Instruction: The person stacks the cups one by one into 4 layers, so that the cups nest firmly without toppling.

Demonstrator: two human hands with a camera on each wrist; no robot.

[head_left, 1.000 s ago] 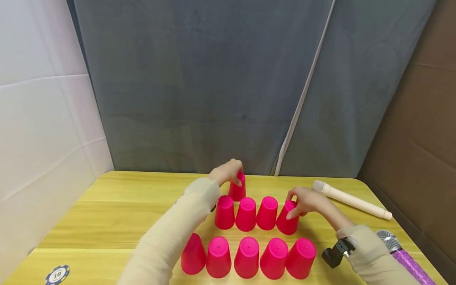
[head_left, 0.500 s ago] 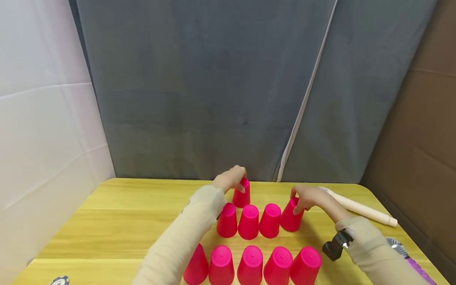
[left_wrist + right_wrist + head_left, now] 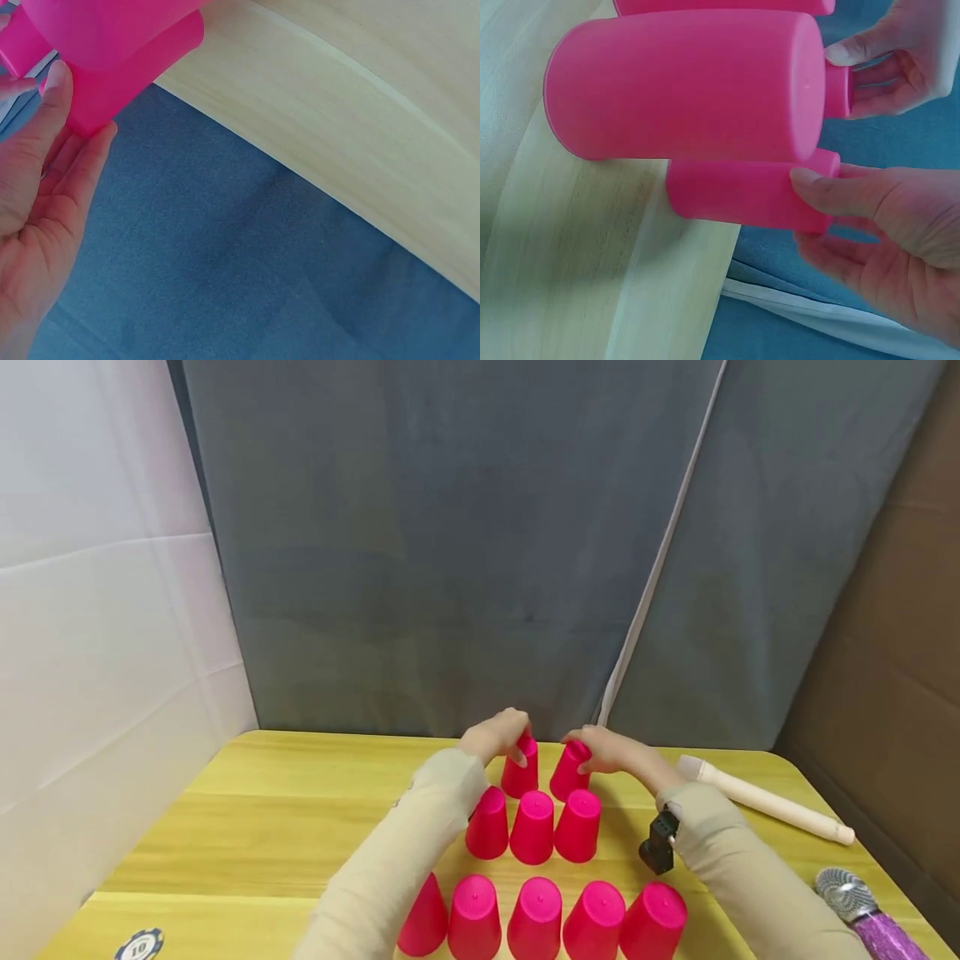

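Two upturned pink plastic cups stand side by side at the far end of the yellow wooden table (image 3: 300, 827) in the head view: my left hand (image 3: 497, 737) grips the left cup (image 3: 521, 768), my right hand (image 3: 609, 750) the right cup (image 3: 568, 770), behind a row of three pink cups (image 3: 533, 827) and a nearer row of five (image 3: 540, 918). Left wrist view: my fingers (image 3: 64, 165) curl round the cup's base. Right wrist view: my thumb (image 3: 832, 191) and fingers pinch the far cup's top.

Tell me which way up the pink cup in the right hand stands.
Upside down: the cup in the right hand has its closed base on top and its wider rim toward the table.
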